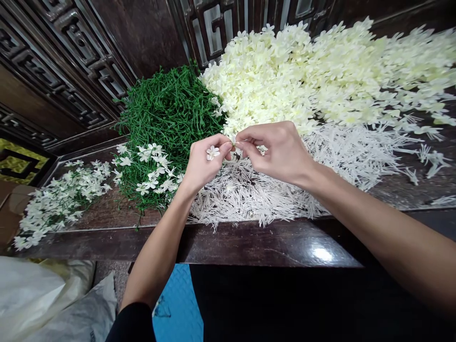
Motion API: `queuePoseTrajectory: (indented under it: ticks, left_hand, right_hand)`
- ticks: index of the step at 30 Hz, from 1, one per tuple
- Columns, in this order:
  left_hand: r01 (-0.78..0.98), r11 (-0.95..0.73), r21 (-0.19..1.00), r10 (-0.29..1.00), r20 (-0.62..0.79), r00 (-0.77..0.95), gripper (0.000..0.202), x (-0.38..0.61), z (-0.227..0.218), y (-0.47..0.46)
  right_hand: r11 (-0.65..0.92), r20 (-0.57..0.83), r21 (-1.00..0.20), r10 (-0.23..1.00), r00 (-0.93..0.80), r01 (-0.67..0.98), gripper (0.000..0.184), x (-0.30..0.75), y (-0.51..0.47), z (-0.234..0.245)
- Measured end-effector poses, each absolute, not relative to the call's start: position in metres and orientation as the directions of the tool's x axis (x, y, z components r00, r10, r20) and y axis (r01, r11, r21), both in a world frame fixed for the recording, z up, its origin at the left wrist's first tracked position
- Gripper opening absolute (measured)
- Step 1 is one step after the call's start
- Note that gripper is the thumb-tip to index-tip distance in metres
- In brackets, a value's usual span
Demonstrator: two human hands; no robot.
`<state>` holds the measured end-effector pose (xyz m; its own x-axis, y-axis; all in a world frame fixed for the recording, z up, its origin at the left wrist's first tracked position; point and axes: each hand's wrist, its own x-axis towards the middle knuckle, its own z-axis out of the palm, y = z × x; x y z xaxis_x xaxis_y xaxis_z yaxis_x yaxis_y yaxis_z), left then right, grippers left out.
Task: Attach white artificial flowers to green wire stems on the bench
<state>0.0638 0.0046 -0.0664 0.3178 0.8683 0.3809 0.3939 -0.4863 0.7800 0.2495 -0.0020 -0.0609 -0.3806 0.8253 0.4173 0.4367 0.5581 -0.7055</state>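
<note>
My left hand (200,164) and right hand (276,149) pinch together one small greenish piece (233,143) — pale flower pile (267,80) lies beyond.

Hands (276,147): two
White blossom (213,153) at left hand (202,164): one
Green stem heap (171,104): one, stems too many to count
Cream petal heap (270,80): one, petals likewise
White strand heap (249,194): one, strands likewise
White flower clusters (67,199): two
</note>
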Motion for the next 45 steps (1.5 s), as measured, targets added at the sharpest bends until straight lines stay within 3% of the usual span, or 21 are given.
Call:
queuePoseTrajectory:
  ticks: [4,7,10,21,27,34,38,40,42,45]
  left_hand:
    - [0.309,-0.510,0.803,0.848,0.410,0.335,0.029,0.063,-0.068,0.006]
    - [0.272,-0.486,0.830,0.863,0.407,0.300,0.027,0.065,-0.070,0.007]
    - [0.291,-0.476,0.830,0.872,0.402,0.280,0.026,0.066,-0.070,0.007]
    - [0.347,-0.500,0.794,0.862,0.415,0.292,0.026,0.067,-0.072,0.005]
    - [0.391,-0.569,0.723,0.820,0.469,0.327,0.024,0.064,-0.076,0.008]
    - [0.374,-0.600,0.707,0.797,0.488,0.357,0.021,0.064,-0.069,0.006]
    - [0.342,-0.561,0.754,0.828,0.505,0.244,0.011,0.058,-0.064,0.012]
    - [0.387,-0.543,0.745,0.832,0.540,0.129,0.022,0.047,-0.066,0.020]
    - [0.461,-0.518,0.721,0.796,0.603,-0.049,0.031,0.031,-0.069,0.030]
    - [0.574,-0.454,0.682,0.716,0.662,-0.221,0.060,0.003,-0.075,0.041]
  right_hand:
    - [0.570,0.462,-0.765,0.810,-0.360,0.300,0.019,0.254,0.000,-0.057]
    - [0.499,0.410,-0.839,0.842,-0.351,0.216,0.011,0.258,0.002,-0.053]
    - [0.457,0.364,-0.861,0.861,-0.356,0.224,0.007,0.261,0.004,-0.051]
    - [0.498,0.393,-0.824,0.845,-0.362,0.269,0.012,0.253,0.001,-0.058]
    - [0.508,0.385,-0.795,0.844,-0.373,0.330,0.012,0.252,0.001,-0.062]
    - [0.500,0.412,-0.830,0.848,-0.333,0.246,0.010,0.251,-0.001,-0.061]
    - [0.463,0.421,-0.861,0.881,-0.216,0.212,0.016,0.251,0.001,-0.056]
    - [0.431,0.389,-0.849,0.901,-0.191,0.306,0.019,0.252,0.005,-0.058]
    - [0.418,0.336,-0.803,0.906,-0.257,0.425,0.017,0.252,0.008,-0.063]
    - [0.499,0.228,-0.680,0.840,-0.492,0.537,0.023,0.249,0.009,-0.073]
